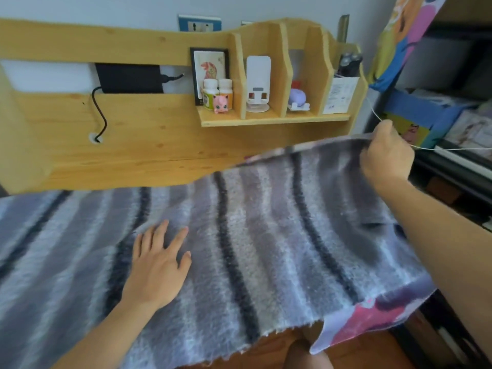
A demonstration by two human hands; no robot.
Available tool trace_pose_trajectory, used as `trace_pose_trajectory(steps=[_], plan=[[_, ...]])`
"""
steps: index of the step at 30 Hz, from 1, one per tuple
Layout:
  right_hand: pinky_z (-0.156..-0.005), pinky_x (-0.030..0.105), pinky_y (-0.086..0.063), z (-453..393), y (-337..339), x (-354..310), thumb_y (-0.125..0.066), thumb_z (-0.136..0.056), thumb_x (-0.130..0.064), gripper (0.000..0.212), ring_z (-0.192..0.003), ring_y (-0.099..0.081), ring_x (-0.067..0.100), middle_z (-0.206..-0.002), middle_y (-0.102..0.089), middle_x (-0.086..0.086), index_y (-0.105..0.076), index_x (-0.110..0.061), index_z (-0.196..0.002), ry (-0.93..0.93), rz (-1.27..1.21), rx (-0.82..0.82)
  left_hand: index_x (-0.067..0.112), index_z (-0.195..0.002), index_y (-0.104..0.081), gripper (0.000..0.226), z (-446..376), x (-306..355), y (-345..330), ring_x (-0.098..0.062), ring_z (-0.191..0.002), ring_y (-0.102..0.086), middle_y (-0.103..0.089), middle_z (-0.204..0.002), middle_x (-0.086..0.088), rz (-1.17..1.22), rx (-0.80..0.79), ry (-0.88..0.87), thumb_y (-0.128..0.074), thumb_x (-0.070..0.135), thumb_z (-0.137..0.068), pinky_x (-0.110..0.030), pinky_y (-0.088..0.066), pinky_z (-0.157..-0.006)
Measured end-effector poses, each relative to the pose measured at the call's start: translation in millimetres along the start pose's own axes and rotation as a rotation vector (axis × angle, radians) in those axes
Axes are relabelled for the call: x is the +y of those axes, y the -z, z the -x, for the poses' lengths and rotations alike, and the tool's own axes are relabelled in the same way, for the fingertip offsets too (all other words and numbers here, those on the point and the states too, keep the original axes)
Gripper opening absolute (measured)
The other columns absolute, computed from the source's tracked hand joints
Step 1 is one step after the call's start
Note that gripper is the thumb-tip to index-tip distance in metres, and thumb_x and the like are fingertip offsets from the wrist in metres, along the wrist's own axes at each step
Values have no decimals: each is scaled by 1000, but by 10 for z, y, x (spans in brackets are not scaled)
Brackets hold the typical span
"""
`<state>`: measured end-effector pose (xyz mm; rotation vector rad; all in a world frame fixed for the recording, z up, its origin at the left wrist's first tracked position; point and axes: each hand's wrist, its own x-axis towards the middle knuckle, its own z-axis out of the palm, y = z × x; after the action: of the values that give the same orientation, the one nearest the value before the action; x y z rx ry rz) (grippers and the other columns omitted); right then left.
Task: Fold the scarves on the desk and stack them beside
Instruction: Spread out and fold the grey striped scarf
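Fuzzy grey striped scarf point(253, 235) lay spread wide across the tabletop, its near edge hanging over the front and its right end raised off the surface. Under its near right corner showed a pink and purple patterned scarf point(372, 318), draped over the edge. Flat on the striped scarf, left of centre, rested the left hand point(157, 265), fingers straight and spread. Farther right, the right hand point(386, 153) pinched the far right corner of the striped scarf and held it lifted. Behind stood a wooden desk hutch point(133, 129), its small shelf carrying two pill bottles point(217, 91) and a pink figurine point(221, 103).
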<state>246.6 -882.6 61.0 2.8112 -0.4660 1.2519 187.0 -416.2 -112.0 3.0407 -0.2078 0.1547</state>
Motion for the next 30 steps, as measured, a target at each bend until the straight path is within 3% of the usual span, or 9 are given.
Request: trace_pose_trajectory(steps=[2, 5, 7, 11, 14, 17, 20, 26, 30], plan=[[-60, 42, -46, 284, 45, 215, -64, -81, -3, 22, -77, -64, 44, -91, -60, 25, -51, -2, -99, 202, 151, -114, 36, -161, -24, 64, 27, -11, 6, -35, -153, -11, -17, -168, -10, 9, 47, 32, -23, 57, -100, -52, -7, -125], [-75, 38, -52, 869, -85, 480, -59, -94, -15, 26, -83, -62, 26, -116, -64, 10, -59, -12, -120, 271, 601, -944, 36, -161, -25, 59, 26, 4, 10, -30, -152, -20, -25, -166, -5, 20, 22, 36, -33, 50, -104, -53, -15, -125], [-77, 36, -53, 974, -78, 578, -51, -99, -8, 33, -66, -49, 18, -101, -68, 8, -57, -4, -131, 125, 622, -1224, 38, -161, -23, 57, -8, 26, 15, -22, -153, -22, -25, -166, 2, 20, -37, 34, -26, 50, -105, -51, -18, -125], [-66, 34, -47, 648, -91, 692, -49, -98, -15, 28, -76, -60, 29, -90, -68, 15, -56, 0, -119, -89, 290, -830, 38, -161, -20, 57, -14, 62, 47, -20, -154, -18, -19, -168, 4, 15, -61, 50, -18, 50, -106, -48, -16, -125], [-54, 29, -52, 440, -149, 471, -61, -93, -23, 32, -68, -71, 30, -84, -74, 19, -65, 4, -108, -235, 92, -1023, 38, -161, -19, 56, -10, 72, 62, -21, -154, -17, -18, -168, 4, 2, -65, 50, -19, 49, -106, -48, -17, -125], [-92, 39, -51, 408, -262, 220, -77, -84, -37, 94, -133, -49, 37, -157, -33, 18, -22, -15, -158, 32, 439, -1339, 37, -161, -21, 56, -15, 67, 56, -19, -154, -17, -20, -167, 5, 6, -63, 42, -21, 50, -106, -47, -17, -126], [-114, 39, -37, 531, -411, 155, -67, -93, -46, 88, -148, -28, 32, -167, -17, 2, -18, -20, -161, 228, 874, -1461, 37, -161, -22, 57, -26, 48, 48, -18, -154, -18, -21, -167, 6, -4, -65, 34, -21, 51, -106, -45, -17, -126], [-92, 45, -49, -242, -530, 67, -52, -94, -12, 40, -123, -56, 41, -135, -57, 20, -59, -7, -133, -92, 379, -670, 37, -160, -23, 56, -45, 64, 17, -18, -154, -17, -22, -167, 6, -45, -63, 40, -20, 51, -106, -45, -19, -125], [-114, 50, -33, -350, -884, -74, -55, -97, -32, 86, -145, -29, 46, -161, -18, 28, -2, -14, -161, -467, -123, -780, 37, -160, -25, 56, -41, 44, 13, -19, -153, -20, -24, -166, 5, -60, -62, 36, -18, 51, -106, -46, -20, -125]])
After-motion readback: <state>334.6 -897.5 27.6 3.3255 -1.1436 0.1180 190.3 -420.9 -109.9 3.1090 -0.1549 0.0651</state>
